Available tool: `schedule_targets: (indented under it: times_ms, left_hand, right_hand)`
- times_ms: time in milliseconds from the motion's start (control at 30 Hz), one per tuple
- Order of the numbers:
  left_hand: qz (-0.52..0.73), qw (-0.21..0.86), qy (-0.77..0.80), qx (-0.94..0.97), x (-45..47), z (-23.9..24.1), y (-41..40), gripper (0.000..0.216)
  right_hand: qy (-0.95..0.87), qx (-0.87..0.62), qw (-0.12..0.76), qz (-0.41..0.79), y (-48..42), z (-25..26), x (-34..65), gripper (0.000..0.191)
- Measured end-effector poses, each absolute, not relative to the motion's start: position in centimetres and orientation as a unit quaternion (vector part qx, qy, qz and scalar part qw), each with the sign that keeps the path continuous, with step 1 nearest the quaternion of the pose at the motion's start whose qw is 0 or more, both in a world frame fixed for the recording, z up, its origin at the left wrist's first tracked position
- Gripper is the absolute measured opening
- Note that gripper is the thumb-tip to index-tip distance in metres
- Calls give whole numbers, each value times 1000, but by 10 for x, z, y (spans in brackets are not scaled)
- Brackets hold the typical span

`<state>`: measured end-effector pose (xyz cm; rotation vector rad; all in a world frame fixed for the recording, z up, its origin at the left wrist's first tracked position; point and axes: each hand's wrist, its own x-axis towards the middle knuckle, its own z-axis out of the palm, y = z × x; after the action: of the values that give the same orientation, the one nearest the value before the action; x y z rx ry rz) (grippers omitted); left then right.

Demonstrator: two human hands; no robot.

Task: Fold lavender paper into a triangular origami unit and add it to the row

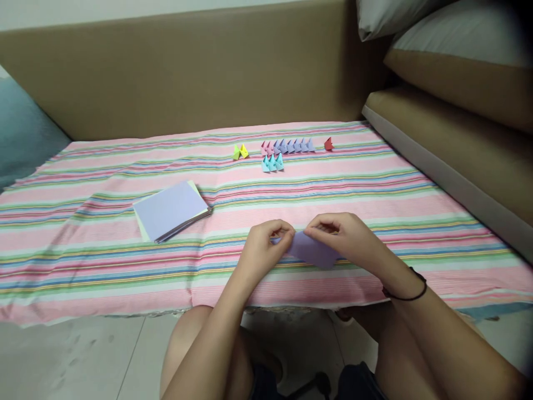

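A sheet of purple paper is held between my two hands, low over the striped cloth. My left hand pinches its left upper edge with thumb and fingers. On the other side, my right hand pinches the upper edge near the middle, a small gap from the left fingertips. The lower part of the paper hangs toward me, and the fingers hide some of its outline. To the left lies a stack of coloured paper with a lilac sheet on top.
Small folded paper pieces stand farther back: yellow ones, a pink and lilac row, turquoise ones and a red one. A striped cloth covers the seat. Cushions are piled at right; a brown backrest rises behind.
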<state>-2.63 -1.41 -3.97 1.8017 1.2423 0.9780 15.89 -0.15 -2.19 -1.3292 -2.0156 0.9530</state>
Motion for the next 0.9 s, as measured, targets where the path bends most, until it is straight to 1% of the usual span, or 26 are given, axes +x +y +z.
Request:
schedule_targets:
  times_ms: [133,300,533,733,900]
  left_hand:
    - [374,361,486,703,-25,-39,-17,15]
    - [354,385,500,690,-30,-38,-18,18]
    - [354,378,514,684,-29,-38,-19,17]
    - [360,373,522,678,-42,-35,-15,16]
    - [366,373,539,661,-56,-37,-10,20]
  right_hand:
    - [-762,-485,262,339,-6,-19,155,22]
    - [-761,-497,272,317,-6,-16,156,21]
    - [-763,-495,277,309,-7,-19,152,21]
    - [-724,-532,287,333,-5,-11,164,20]
    - [-707,-541,292,350,-3,-9,175,21]
